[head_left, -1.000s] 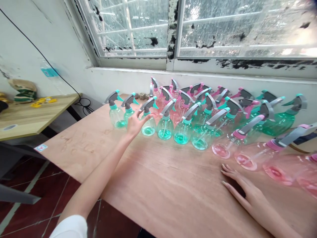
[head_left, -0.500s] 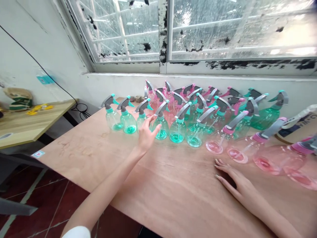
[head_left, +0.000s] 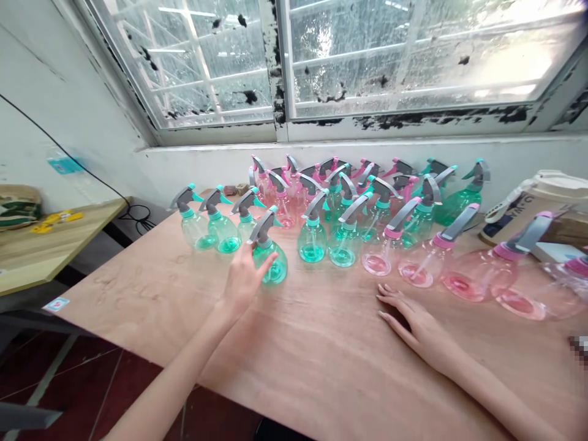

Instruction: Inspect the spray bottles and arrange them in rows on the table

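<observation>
My left hand (head_left: 248, 272) is wrapped round the side of a green spray bottle (head_left: 274, 269) with a grey trigger head. That bottle stands forward of the row, nearer to me than its neighbours. To its left are several more green bottles (head_left: 225, 236); another green spray bottle (head_left: 312, 242) stands just to its right. My right hand (head_left: 416, 321) lies on the wooden table (head_left: 303, 349), palm down with fingers stretched out, holding nothing. Closest to it are the pink spray bottles (head_left: 416, 269) at the right of the front row.
Behind the front row stand several more pink and green spray bottles (head_left: 376, 214), close to the wall under the window (head_left: 367, 61). A beige cup (head_left: 528, 205) is at the back right. On the left, a second table (head_left: 68, 245) bears yellow pieces (head_left: 57, 220) beside a black cable (head_left: 138, 214).
My left hand has closed on a green spray bottle and drawn it out of the front row towards me. The right hand stays on the table. The view has shifted a little to the right.
</observation>
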Demonstrator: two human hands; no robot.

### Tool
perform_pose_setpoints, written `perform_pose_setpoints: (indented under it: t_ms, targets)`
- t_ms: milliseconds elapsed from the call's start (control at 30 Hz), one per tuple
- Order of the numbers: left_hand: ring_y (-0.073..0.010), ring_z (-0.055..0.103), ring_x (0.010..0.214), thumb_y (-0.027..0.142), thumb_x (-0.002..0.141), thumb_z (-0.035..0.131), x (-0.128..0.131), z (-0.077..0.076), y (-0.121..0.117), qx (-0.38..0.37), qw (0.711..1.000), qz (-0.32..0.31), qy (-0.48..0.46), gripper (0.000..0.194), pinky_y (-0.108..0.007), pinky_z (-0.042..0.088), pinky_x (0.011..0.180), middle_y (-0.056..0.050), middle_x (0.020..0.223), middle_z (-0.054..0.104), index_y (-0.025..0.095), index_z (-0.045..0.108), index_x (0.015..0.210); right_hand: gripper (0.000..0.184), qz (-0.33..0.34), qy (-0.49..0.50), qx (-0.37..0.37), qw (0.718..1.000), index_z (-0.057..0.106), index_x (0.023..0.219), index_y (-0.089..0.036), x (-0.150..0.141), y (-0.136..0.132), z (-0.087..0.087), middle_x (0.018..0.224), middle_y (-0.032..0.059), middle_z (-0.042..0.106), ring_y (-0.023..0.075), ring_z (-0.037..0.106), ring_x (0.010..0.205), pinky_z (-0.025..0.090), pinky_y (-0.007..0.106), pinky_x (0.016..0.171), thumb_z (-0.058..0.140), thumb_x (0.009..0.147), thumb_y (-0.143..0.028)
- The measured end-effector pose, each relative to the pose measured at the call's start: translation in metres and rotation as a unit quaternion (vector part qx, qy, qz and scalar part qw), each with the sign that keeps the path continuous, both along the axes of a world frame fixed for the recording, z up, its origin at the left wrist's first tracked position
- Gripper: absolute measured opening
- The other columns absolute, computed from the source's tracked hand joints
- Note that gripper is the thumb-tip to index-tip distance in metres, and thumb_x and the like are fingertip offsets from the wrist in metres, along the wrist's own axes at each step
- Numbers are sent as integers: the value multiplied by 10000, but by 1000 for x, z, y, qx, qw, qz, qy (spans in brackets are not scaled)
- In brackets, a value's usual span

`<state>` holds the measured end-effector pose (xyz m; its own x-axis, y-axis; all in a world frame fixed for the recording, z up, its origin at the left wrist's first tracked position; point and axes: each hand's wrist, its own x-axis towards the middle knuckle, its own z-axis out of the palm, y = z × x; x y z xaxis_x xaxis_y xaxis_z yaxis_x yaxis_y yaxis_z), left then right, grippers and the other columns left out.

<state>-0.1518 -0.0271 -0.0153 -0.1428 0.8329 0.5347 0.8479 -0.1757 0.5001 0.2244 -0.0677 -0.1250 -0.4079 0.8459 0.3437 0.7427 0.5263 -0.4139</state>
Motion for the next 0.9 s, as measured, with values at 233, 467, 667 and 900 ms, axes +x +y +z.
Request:
perform_pose_setpoints:
  t_ms: [233, 467, 667, 900]
  targets:
    - [-247, 678, 1003, 439, 856, 694, 29, -7, -65, 1, 998, -67, -6, 359, -387, 545, 869, -53, 1058, 669, 225, 563, 1113, 349, 8, 5, 4, 1000, 547, 1278, -219, -3, -1, 4, 1446, 127, 548, 300, 501, 1342, 428, 573, 1100, 436, 998, -396]
    - [-216, 629, 993, 384, 864, 703, 95, -6, -56, -32, 969, -244, -30, 346, -375, 523, 879, -36, 1042, 612, 239, 524, 1122, 341, 9, 15, -3, 1000, 552, 1277, -205, -5, -1, 12, 1450, 139, 541, 294, 479, 1359, 415, 556, 1116, 451, 995, -368]
    - [-275, 613, 1062, 472, 831, 711, 105, 4, -43, -101, 943, -306, -82, 474, -471, 512, 910, -90, 1131, 604, 241, 499, 1187, 346, 5, 44, -22, 999, 555, 1292, -206, -7, -2, 20, 1450, 142, 539, 292, 476, 1362, 416, 553, 1112, 486, 982, -344]
    - [-326, 589, 1194, 398, 757, 781, 109, 22, -14, -117, 902, -399, -114, 763, -462, 538, 935, -140, 1353, 557, 304, 400, 1411, 335, -4, 61, -31, 998, 576, 1279, -231, -7, -3, 24, 1442, 124, 553, 282, 480, 1360, 412, 538, 1117, 514, 967, -334]
